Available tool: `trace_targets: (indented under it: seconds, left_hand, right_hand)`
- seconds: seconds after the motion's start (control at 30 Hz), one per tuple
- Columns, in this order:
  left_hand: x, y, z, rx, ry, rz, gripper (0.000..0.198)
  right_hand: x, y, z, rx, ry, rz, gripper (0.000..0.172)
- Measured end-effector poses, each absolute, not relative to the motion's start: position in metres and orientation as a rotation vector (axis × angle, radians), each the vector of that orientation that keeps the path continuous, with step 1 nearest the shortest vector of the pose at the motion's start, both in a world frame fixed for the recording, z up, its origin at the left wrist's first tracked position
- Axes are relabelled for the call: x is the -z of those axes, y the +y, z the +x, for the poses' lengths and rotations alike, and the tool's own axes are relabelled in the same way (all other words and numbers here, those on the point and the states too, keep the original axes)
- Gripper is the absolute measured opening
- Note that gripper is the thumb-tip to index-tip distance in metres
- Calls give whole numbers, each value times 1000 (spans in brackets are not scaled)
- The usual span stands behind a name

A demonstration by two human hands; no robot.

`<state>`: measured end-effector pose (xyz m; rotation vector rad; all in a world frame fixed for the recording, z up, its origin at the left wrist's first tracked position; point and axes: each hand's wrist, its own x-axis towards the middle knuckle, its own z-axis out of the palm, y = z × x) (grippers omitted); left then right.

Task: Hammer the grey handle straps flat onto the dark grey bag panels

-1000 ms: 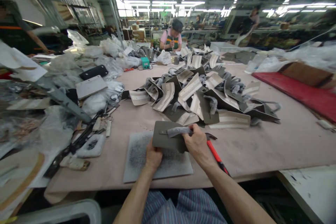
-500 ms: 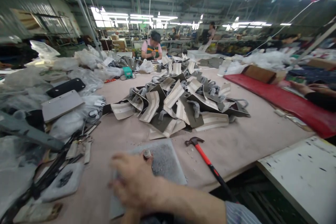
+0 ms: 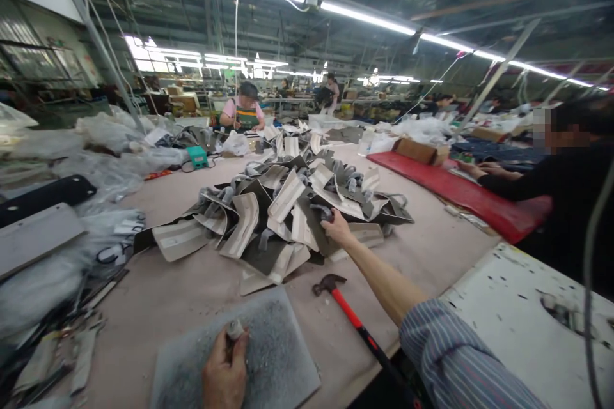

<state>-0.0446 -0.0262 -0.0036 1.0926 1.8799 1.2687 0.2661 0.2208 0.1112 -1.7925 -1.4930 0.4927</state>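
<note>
In my left hand (image 3: 224,367) is a short metal punch (image 3: 235,330), its rounded top showing above my curled fingers; its lower end is hidden. The hand is over a grey, scuffed board (image 3: 283,348). My right hand (image 3: 338,230) is stretched out to a heap of curved panels (image 3: 247,220), dark on one side and pale-striped on the other. Its fingers are closed at the grey wrapped handle (image 3: 322,211) of a dark panel (image 3: 319,233). Between my arms lies a claw hammer (image 3: 350,310) with a red and black handle.
Plastic bags (image 3: 43,313) and scraps crowd the left side. A green box (image 3: 197,156) sits behind the heap. A red padded sheet (image 3: 460,185) lies to the right, with a person (image 3: 570,204) in black beside it. Another person (image 3: 244,112) works across the table.
My right hand has moved away from the board, out to the heap, and closed on a panel's handle. My left hand, earlier mostly hidden, now shows with the punch. The view has turned right.
</note>
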Motion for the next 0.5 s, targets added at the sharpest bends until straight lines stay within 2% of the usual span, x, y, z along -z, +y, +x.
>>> trace_targets:
  seconds: [0.13, 0.3, 0.4, 0.5]
  left_hand:
    - [-7, -29, -39, -1317, 1881, 1139, 44]
    - [-13, -31, -35, -1357, 1847, 1177, 32]
    - [-10, -33, -35, -1378, 1795, 1124, 29]
    - [-11, -34, -35, -1466, 1726, 978, 34]
  right_hand:
    - [-129, 217, 249, -461, -1622, -1822, 47]
    - [-148, 143, 212, -418, -1794, -1686, 47]
    - [-136, 68, 187, -511, -1861, -1521, 42]
    - [-101, -1, 163, -715, -1855, -1423, 40]
